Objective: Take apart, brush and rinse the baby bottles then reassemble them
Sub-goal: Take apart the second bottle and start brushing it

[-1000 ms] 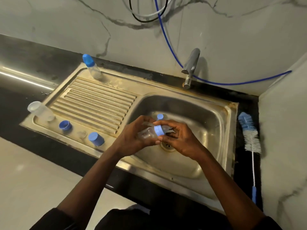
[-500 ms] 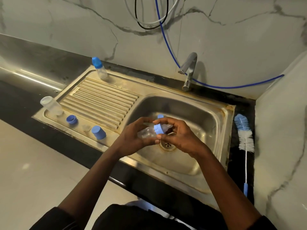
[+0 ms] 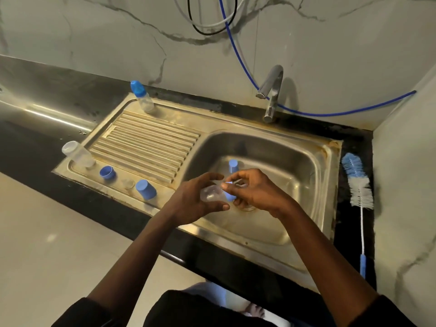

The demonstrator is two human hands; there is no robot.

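Black countertop (image 3: 30, 152) is seen framing a steel sink (image 3: 247, 244). Over the sink's basin a clear baby bottle (image 3: 210, 194) is gripped by the left hand (image 3: 193, 204) — its blue collar (image 3: 229, 193) is pinched by the right hand (image 3: 258, 193), so both hands are closed on the one item. Just behind them, inside the basin, a blue cap (image 3: 233, 165) is noted. On the sink's drainboard, a second blue cap (image 3: 146, 189), a clear teat (image 3: 128, 184), a blue ring (image 3: 107, 172) and a bare bottle body (image 3: 77, 154) are set along the front edge — a capped bottle (image 3: 142, 97) stands at the far corner. Right of the sink a bottle brush (image 3: 358, 185) is laid. Behind the sink a tap (image 3: 271, 93) is mounted.
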